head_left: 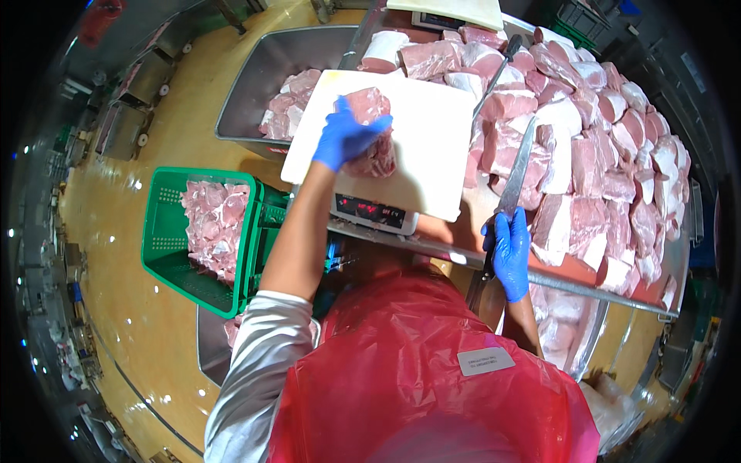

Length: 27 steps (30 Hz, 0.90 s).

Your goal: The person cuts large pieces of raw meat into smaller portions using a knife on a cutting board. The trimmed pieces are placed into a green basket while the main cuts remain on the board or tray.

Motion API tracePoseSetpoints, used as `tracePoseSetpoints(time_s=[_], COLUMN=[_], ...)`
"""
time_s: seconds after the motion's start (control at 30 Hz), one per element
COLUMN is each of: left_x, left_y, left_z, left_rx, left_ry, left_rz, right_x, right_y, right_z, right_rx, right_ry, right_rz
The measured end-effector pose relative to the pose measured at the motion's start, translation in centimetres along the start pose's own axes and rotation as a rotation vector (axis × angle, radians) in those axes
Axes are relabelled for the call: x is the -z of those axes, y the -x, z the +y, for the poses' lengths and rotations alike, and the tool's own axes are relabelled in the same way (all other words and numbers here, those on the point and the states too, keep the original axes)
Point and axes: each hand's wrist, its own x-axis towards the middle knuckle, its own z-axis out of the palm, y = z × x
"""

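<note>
1. Currently, the meat piece lies on the white board, left of its middle, the board over the scale at the near-left corner of the table.
2. The left hand lies across it, fingers and thumb spread wide; whether they grip, I cannot tell.
3. The right hand has its fingers closed round the knife by its handle.
4. A light touch seems best, since pressing could sway the scale; hold the blade well apart from the left hand.
</note>
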Motion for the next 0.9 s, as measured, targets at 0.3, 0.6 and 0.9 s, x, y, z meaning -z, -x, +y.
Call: tracePoseSetpoints(time_s=[0.3,0.6,0.9], left_x=[1.7,-3.8,-4.7], left_y=[0.1,9.5,8.6], left_z=[0.6,-3.6,-5.2], left_rx=[-0.616,-0.349,-0.363], left_ry=[-0.062,0.484,0.335], left_rz=[-0.149,0.498,0.563], right_x=[0.1,-10.6,-17.7], right_y=[-4.1,-4.7,-8.5], right_z=[-0.5,-3.1,-9.0], right_rx=[0.202,0.304,0.331], right_ry=[0.198,0.486,0.871], right_rz=[-0.177,-0.375,-0.541])
